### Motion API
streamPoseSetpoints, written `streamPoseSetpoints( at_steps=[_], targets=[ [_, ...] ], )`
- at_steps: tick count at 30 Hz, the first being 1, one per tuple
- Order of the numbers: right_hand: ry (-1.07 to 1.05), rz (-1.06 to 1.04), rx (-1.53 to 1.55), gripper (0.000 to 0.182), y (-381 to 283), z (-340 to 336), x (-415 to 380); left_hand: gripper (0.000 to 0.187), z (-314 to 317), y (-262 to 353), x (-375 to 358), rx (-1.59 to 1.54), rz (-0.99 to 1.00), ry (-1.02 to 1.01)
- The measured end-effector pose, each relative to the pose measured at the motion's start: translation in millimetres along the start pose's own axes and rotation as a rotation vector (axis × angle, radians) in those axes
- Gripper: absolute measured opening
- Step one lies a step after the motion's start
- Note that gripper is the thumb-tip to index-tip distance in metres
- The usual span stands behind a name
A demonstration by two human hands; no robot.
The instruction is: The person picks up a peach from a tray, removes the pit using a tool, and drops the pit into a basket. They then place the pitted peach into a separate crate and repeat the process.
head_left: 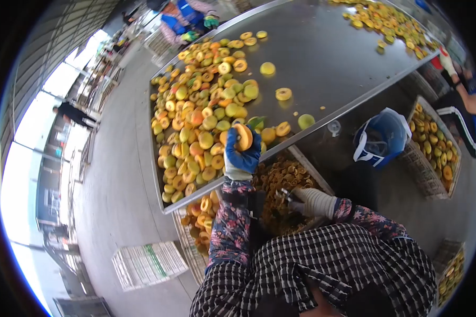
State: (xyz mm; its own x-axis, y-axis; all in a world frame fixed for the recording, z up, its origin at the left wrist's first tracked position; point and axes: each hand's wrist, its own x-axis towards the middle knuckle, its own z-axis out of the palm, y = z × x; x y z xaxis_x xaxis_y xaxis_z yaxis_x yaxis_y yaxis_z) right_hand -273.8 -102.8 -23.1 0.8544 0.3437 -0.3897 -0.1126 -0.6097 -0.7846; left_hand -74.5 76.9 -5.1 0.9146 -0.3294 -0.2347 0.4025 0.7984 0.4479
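My left hand (240,153), in a blue-and-white glove, is closed around a halved peach (243,137) just over the table's near edge. The cut orange face shows a hollow. My right hand (314,202), in a whitish knit glove, is lower down, closed on a small metal tool (284,195) whose exact kind I cannot make out. Beneath that tool is a crate of brown pits and scraps (280,182). Beside my left hand, a heap of whole and halved peaches (195,119) covers the left part of the metal table (312,58).
A crate of peach halves (198,216) stands below the table's corner. To the right are a blue bucket (382,138) and another full crate (433,145). A stack of white crates (149,265) sits on the floor. Co-workers (188,21) stand at the table's far and right sides.
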Motion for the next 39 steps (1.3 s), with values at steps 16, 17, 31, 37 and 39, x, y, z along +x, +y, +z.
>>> streamPoseSetpoints(
  at_steps=[16,17,31,37,39],
  targets=[
    [0.606,-0.528,-0.599,0.031,-112,5,31,0.034,-25,12,-138,1.155,0.795,-0.142],
    [0.544,-0.456,-0.614,0.03,-114,6,29,0.033,-34,11,-133,1.009,0.7,-0.136],
    [0.262,-0.261,-0.56,0.038,-81,20,29,0.039,-51,7,-112,0.747,0.202,-0.036],
    [0.379,-0.424,-0.13,0.032,-70,24,41,0.041,-33,5,-124,1.129,0.834,-0.189],
    [0.335,-0.406,-0.024,0.033,-77,25,39,0.041,-18,-4,-128,0.93,0.8,-0.083]
  ],
)
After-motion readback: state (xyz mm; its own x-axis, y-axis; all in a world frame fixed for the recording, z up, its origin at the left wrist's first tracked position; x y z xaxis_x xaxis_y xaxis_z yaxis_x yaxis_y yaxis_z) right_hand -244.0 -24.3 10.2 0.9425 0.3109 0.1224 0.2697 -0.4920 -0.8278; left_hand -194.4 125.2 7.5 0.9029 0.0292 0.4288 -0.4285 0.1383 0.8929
